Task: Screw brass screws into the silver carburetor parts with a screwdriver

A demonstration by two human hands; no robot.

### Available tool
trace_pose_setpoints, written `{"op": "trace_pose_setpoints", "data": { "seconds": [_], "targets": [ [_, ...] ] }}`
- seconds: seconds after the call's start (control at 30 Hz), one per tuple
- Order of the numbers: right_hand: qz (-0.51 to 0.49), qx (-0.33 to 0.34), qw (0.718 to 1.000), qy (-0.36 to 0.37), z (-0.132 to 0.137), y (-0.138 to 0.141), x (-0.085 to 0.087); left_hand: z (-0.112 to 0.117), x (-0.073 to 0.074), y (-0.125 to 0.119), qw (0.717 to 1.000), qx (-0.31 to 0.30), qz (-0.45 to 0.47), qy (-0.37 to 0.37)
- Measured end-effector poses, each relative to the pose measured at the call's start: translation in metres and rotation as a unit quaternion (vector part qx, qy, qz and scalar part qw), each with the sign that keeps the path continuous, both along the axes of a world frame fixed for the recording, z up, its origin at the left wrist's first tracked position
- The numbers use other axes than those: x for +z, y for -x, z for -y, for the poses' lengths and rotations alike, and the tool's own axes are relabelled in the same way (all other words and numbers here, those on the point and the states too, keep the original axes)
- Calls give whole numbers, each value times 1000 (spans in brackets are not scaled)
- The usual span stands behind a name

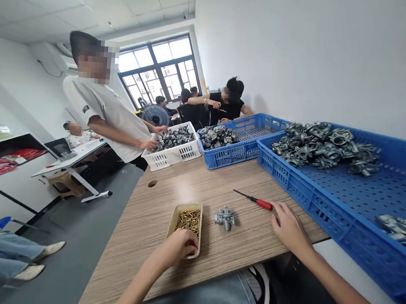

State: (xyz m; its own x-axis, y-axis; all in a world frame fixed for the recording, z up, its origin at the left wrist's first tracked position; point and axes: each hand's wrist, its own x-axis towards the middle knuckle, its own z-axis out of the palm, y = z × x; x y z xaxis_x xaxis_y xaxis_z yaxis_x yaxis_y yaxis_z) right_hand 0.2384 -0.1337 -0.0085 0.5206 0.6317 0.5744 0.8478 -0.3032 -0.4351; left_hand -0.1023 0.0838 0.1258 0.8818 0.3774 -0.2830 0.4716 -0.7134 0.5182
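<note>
My left hand (182, 247) reaches into the near end of a small beige tray (200, 217) with its fingers curled together; whatever they hold is hidden. Small brass-coloured parts (188, 220), like screws or jets, lie heaped in that tray. To its right, a grey metal carburetor (225, 218) rests alone on the table. My right hand (287, 225) lies on the tabletop with its fingers stretched forward. Beside its fingertips is the red handle of a screwdriver (262, 203), whose thin dark shaft points to the far left; I cannot tell whether they touch.
A large blue crate (285, 175) of metal carburetors borders the table (165, 186) on the right. Behind stand another blue crate (219, 161) and a white basket (169, 158) of metal parts. A person (111, 107) stands with both hands at the white basket.
</note>
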Motion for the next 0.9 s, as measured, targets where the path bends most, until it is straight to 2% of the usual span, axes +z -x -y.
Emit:
{"op": "trace_pose_setpoints", "data": {
  "seconds": [0.27,0.53,0.73,0.9],
  "targets": [
    [1,3,1000,2,-2,-2,-2,0,7,0,1000,-11,-25,3],
    [-4,6,1000,3,-4,-4,-5,-1,2,0,998,-23,-30,-48],
    [-15,11,1000,2,-4,-1,0,2,6,-3,998,-19,-36,-43],
    [-12,2,1000,16,-1,4,9,-3,2,-3,998,-31,-39,-47]
  ]
}}
